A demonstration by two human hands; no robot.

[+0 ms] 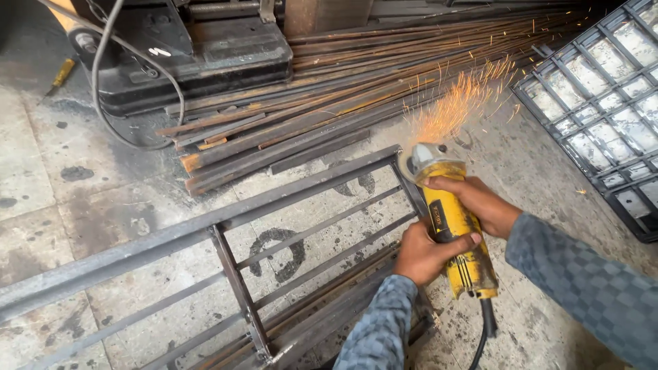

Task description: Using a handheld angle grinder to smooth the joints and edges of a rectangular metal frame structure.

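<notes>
Grinding away at the far corner of the grey steel frame [301, 185], sparks [459, 96] spraying beyond it toward the rusty bar pile [329, 103]. Yellow angle grinder [449, 219] lying long axis away from the body, disc on the frame's corner. Left hand [425, 253] wrapped tight round the body, nearer the cord; right hand [476, 202] clamped nearer the head.

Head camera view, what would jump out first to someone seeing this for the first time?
The spray of orange sparks at upper centre-right, thrown from the yellow angle grinder onto the corner of a grey steel frame on the floor. Both hands grip the grinder: left hand low on the body, right hand nearer the head. Behind lies a pile of rusty steel bars.
</notes>
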